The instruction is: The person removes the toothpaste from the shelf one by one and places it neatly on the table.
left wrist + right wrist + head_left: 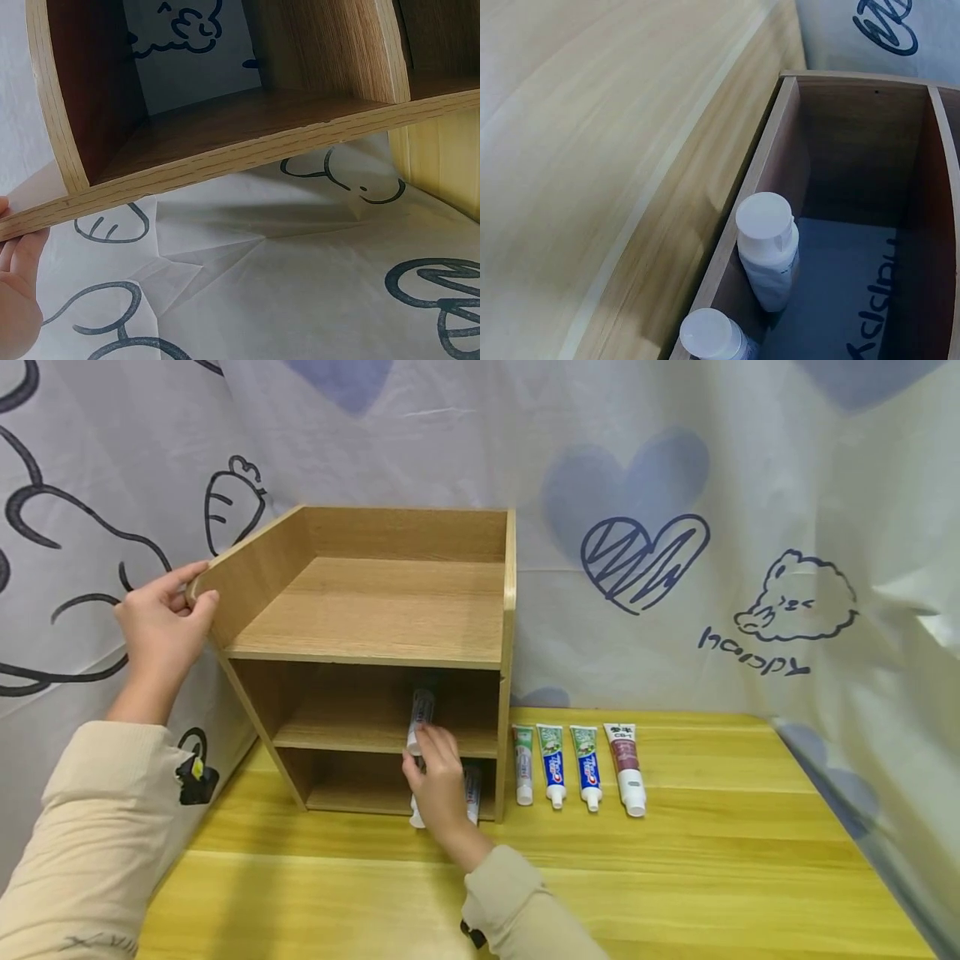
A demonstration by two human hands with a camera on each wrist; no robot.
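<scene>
My left hand (167,618) grips the front upper corner of the left side panel of a wooden desktop shelf (375,657). In the left wrist view, fingers (26,255) of that hand curl under the panel's edge. A white toothpaste tube (422,706) lies in the middle compartment, cap towards the front. My right hand (438,785) pinches this tube near its cap, partly covering it. Behind the hand, in the bottom compartment, lie two tubes; the right wrist view shows a white-capped tube (769,255) and another white cap (707,334). The right hand is outside that view.
Right of the shelf, a row of toothpaste tubes lies on the yellow wooden table (712,860): a green-and-white tube (523,766), two blue-and-green tubes (553,764) and a maroon-and-white tube (627,768). A printed curtain (750,485) hangs behind and at both sides.
</scene>
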